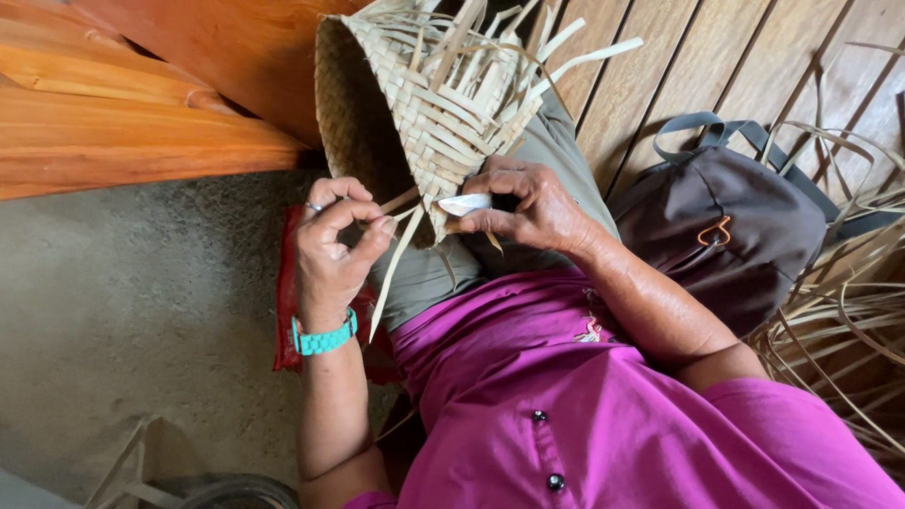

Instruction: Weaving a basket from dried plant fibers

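Half-woven palm-leaf basket (424, 113) resting on the lap, mouth open leftward, inside dark, left hand (332, 247) pinching a loose strip (401, 247), right hand (528, 207) gripping a small white tool (466, 204) at the basket's edge, dark backpack (731, 226) alongside

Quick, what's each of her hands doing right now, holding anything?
Left hand: closed, pinching a loose palm strip of the woven basket.
Right hand: closed on a small white tool at the basket's edge.

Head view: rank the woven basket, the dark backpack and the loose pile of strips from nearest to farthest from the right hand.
1. Woven basket: touching the right hand, on the lap.
2. Dark backpack: just beyond the right forearm, on the wooden floor.
3. Loose pile of strips: past the backpack, at the picture's right edge.
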